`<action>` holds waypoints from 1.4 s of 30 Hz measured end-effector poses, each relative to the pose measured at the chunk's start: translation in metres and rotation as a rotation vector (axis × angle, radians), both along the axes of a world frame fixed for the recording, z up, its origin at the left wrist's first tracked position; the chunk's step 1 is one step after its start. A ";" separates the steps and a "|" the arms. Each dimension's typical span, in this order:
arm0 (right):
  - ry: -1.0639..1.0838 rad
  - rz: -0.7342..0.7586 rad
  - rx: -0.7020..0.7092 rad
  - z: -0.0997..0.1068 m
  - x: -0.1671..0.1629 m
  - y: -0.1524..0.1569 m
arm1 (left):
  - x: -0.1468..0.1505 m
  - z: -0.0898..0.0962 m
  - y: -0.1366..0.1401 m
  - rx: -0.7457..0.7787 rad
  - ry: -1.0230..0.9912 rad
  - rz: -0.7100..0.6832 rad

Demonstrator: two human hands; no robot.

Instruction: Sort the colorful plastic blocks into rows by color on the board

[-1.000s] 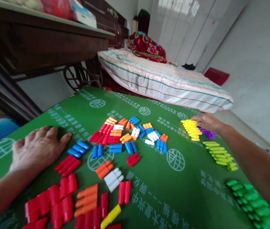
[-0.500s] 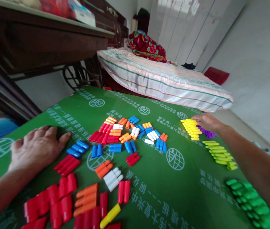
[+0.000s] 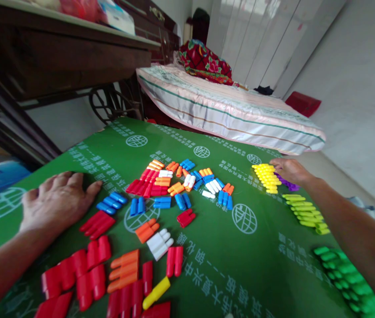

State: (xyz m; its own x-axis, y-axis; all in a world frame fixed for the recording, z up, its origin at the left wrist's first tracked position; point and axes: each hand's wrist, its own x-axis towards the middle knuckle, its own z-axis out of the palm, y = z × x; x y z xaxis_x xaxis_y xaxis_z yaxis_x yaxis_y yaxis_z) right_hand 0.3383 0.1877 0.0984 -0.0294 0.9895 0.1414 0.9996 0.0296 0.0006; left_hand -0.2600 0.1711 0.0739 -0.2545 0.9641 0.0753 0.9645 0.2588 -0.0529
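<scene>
My left hand (image 3: pixel 56 201) lies flat on the green board (image 3: pixel 207 260), fingers spread and holding nothing. Just right of its thumb is a group of blue plastic pieces (image 3: pixel 112 203), with red pieces (image 3: pixel 97 224) below it. At the far right, my right hand (image 3: pixel 288 170) is curled at the far edge of a neat yellow stack (image 3: pixel 265 178). Purple pieces (image 3: pixel 287 182) lie partly under that hand. Its fingertips are mostly hidden, so what they grip cannot be made out. Bullet-shaped lime pieces (image 3: pixel 305 213) and green pieces (image 3: pixel 350 278) lie along the right forearm.
Red, orange, white and blue pieces are scattered mid-board, including a white group (image 3: pixel 160 244). A single yellow piece (image 3: pixel 156 293) lies near the front. Beyond the board stand a bed (image 3: pixel 234 112) and, at left, a dark wooden table (image 3: pixel 74 62).
The view has shifted slightly, so the pieces on the left and in the middle appear a little further right. Both hands stay nearly in place, the right still beside the yellow stack.
</scene>
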 end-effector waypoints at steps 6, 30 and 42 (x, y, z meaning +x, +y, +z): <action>-0.044 0.005 0.063 0.002 -0.021 -0.018 | 0.003 0.001 -0.004 0.015 -0.031 -0.021; 0.021 0.989 -0.390 0.012 -0.317 -0.168 | 0.004 -0.003 -0.015 0.088 -0.050 -0.060; -0.029 0.607 -0.058 0.024 -0.210 -0.122 | 0.002 0.003 -0.006 0.040 -0.055 -0.034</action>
